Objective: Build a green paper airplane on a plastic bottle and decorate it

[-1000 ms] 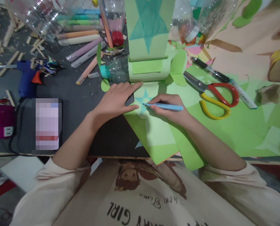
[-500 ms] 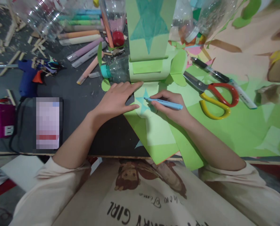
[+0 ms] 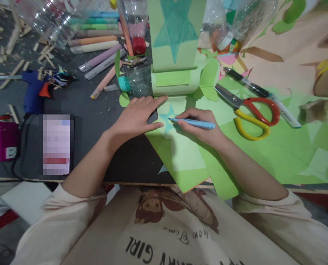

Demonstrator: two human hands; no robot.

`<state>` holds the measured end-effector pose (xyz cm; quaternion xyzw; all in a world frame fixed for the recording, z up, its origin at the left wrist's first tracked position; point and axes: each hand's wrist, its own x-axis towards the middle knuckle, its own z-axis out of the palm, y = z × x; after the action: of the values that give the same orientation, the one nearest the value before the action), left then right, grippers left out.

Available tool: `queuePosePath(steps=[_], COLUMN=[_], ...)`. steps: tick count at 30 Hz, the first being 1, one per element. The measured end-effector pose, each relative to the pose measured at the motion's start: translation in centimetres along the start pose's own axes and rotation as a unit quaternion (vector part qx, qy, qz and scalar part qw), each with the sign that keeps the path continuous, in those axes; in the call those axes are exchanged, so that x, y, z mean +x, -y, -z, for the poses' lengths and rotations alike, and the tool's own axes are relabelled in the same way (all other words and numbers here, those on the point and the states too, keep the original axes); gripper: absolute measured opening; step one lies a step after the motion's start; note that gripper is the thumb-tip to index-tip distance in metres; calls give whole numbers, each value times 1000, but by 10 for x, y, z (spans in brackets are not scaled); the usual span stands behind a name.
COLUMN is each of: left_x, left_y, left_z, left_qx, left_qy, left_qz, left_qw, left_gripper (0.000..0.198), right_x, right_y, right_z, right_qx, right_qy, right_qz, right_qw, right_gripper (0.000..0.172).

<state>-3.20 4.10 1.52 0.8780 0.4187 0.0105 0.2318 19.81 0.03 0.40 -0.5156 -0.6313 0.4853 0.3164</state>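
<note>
My right hand (image 3: 198, 123) pinches a light blue marker (image 3: 201, 124), its tip on a small blue star (image 3: 168, 114) drawn on the pale green paper flap (image 3: 164, 133). Spread flat, my left hand (image 3: 138, 116) presses on the left side of that flap, thumb and index finger either side of the star's left edge. The flap adjoins a clear bottle (image 3: 140, 82) with a teal cap, lying on its side and wrapped in green paper (image 3: 175, 88). Beyond it, another green panel (image 3: 158, 55) bears a large blue star. Green sheets (image 3: 190, 180) lie beneath the flap.
Red-and-yellow scissors (image 3: 263, 110) and a black marker (image 3: 246, 81) lie to the right. At left are a blue glue gun (image 3: 33, 92), a phone (image 3: 56, 143) and a purple box (image 3: 2, 140). Several markers (image 3: 100, 59) and a red-capped bottle (image 3: 133, 22) are at the back.
The marker tip has shifted slightly down and left on the small star, and my right hand moved a little with it. My left hand stays in place.
</note>
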Motion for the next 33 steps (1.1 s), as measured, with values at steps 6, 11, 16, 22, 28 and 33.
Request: queuePosePath(steps=[6, 11, 16, 22, 28, 33], left_x=[0, 0, 0, 0, 0, 0], left_y=[0, -1, -2, 1, 1, 1], left_z=[0, 1, 1, -1, -1, -1], left_qx=[-4, 0, 4, 4, 0, 3], left_qy=[3, 5, 5, 4, -1, -1], left_qz=[2, 5, 4, 5, -1, -1], left_qw=[1000, 1000, 1000, 1000, 1000, 1000], left_gripper=[73, 73, 73, 73, 73, 73], right_x=[-1, -1, 1, 2, 2, 1], right_y=[4, 4, 0, 0, 1, 1], right_z=[2, 3, 2, 0, 1, 2], right_qx=[5, 1, 3, 4, 12, 16], right_qy=[28, 38, 9, -28, -20, 11], right_qz=[-7, -8, -5, 9, 1, -13], right_qw=[1000, 999, 1000, 1000, 1000, 1000], right_gripper=[24, 22, 27, 28, 22, 18])
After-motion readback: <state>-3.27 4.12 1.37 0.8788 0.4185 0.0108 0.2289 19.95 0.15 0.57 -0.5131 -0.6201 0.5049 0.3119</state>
